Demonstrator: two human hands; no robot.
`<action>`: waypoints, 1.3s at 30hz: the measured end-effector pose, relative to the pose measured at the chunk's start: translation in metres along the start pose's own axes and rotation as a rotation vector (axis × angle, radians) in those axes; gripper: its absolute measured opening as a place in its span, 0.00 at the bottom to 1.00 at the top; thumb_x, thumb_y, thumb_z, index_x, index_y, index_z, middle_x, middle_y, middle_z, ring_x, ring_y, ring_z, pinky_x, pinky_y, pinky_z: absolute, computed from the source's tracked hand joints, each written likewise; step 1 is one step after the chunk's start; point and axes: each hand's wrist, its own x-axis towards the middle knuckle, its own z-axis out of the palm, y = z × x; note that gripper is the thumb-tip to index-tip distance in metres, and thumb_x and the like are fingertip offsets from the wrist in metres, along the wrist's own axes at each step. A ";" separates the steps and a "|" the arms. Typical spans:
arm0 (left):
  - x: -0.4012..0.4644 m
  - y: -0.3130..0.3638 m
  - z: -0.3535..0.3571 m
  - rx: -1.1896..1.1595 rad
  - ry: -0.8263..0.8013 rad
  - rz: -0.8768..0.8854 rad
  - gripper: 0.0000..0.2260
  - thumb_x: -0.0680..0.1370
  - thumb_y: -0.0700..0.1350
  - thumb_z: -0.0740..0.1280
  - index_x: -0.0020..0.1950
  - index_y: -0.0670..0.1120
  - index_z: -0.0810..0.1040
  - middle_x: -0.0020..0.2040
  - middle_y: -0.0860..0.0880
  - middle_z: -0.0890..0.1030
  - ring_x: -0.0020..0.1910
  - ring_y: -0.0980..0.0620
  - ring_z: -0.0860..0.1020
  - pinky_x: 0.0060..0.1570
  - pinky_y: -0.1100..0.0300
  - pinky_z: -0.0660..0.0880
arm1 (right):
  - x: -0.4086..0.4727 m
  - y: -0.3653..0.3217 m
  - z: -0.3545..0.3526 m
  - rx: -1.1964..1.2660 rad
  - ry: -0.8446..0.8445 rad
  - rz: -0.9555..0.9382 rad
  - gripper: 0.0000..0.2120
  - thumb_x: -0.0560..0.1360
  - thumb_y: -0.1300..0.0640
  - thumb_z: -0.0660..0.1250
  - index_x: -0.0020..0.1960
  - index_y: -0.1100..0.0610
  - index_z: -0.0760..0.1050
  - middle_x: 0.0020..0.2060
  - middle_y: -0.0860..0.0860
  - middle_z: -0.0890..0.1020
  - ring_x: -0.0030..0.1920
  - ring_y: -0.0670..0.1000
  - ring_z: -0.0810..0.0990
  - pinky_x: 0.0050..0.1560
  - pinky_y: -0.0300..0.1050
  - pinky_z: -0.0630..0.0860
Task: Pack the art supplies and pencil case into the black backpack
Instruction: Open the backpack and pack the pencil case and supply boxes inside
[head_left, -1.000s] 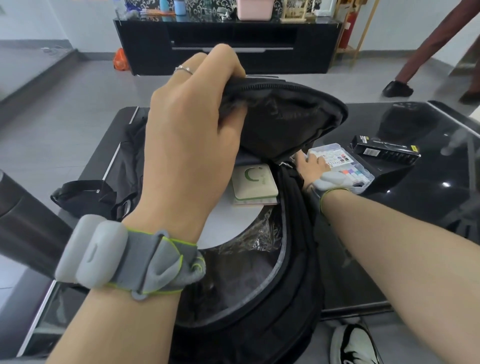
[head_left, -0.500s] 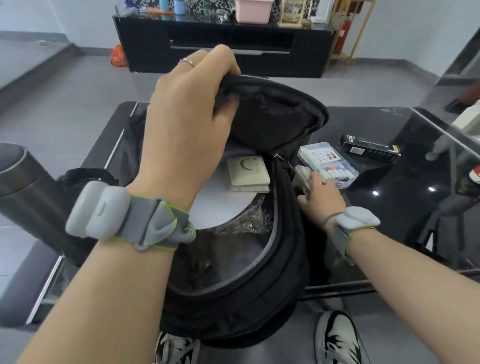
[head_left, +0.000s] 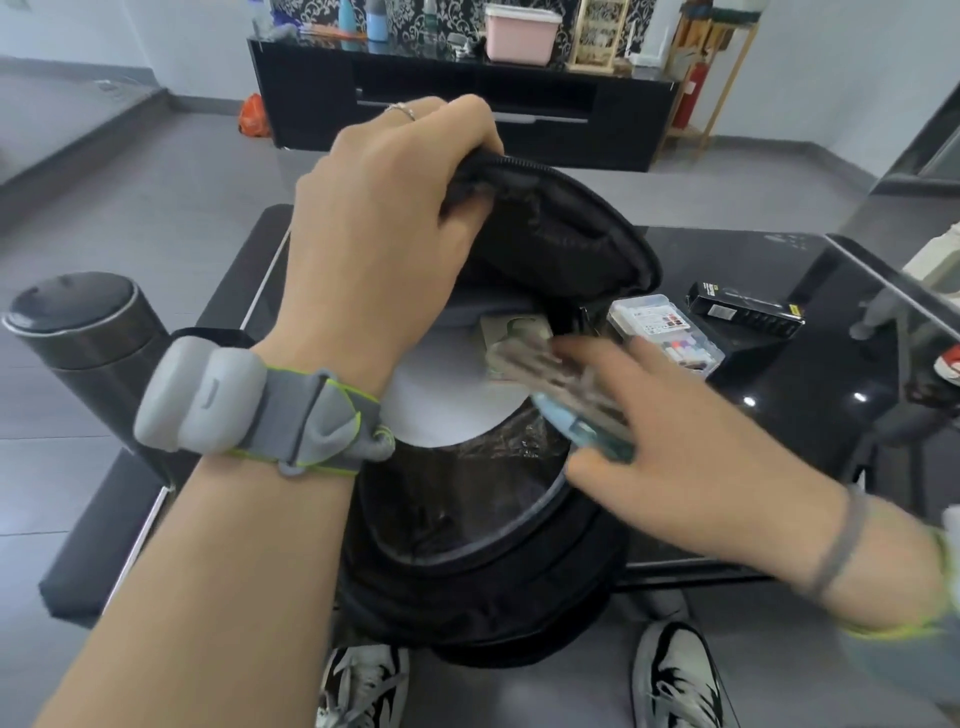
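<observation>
Black backpack (head_left: 483, 587) gaping, flap gripped by left hand (head_left: 384, 228), right hand (head_left: 691, 457) pinching blurred clear pencil case (head_left: 566, 389)

We saw the mouth of the black backpack (head_left: 483, 566) gaping toward us, its flap (head_left: 566, 234) lifted by our left hand (head_left: 384, 249), which blocked the approach from the left. Inside, a white sheet (head_left: 441, 400) and a small green-marked card (head_left: 511, 332) took up the far part of the opening; the near, dark part lay free. Our right hand (head_left: 691, 457) hung over the right rim with a blurred bundle (head_left: 561, 384) in its grip, filling that side. On the bench (head_left: 779, 431) to the right, a clear marker case (head_left: 665, 332) and a black box (head_left: 745, 309) lay close together, with bare surface nearer us. A dark cylinder (head_left: 88, 332) stood at far left.
</observation>
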 end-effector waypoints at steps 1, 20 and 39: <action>0.000 0.001 0.000 0.009 0.001 -0.003 0.08 0.76 0.44 0.64 0.53 0.48 0.78 0.47 0.53 0.80 0.51 0.46 0.77 0.44 0.44 0.75 | 0.008 -0.010 0.011 -0.039 0.009 -0.106 0.33 0.67 0.48 0.64 0.71 0.39 0.59 0.54 0.48 0.71 0.53 0.53 0.74 0.54 0.47 0.73; 0.000 -0.009 -0.004 -0.009 0.020 -0.032 0.07 0.75 0.43 0.65 0.52 0.47 0.80 0.44 0.52 0.80 0.48 0.47 0.77 0.43 0.45 0.74 | 0.143 -0.015 0.111 -0.336 0.192 -0.417 0.25 0.70 0.65 0.61 0.68 0.59 0.73 0.56 0.59 0.80 0.56 0.63 0.77 0.52 0.54 0.74; 0.000 -0.003 0.001 -0.005 0.023 -0.020 0.07 0.76 0.42 0.65 0.51 0.45 0.80 0.44 0.51 0.80 0.47 0.49 0.77 0.44 0.45 0.73 | 0.078 0.003 0.121 -0.499 0.271 -0.357 0.25 0.78 0.44 0.63 0.74 0.46 0.67 0.61 0.60 0.75 0.55 0.61 0.73 0.55 0.54 0.70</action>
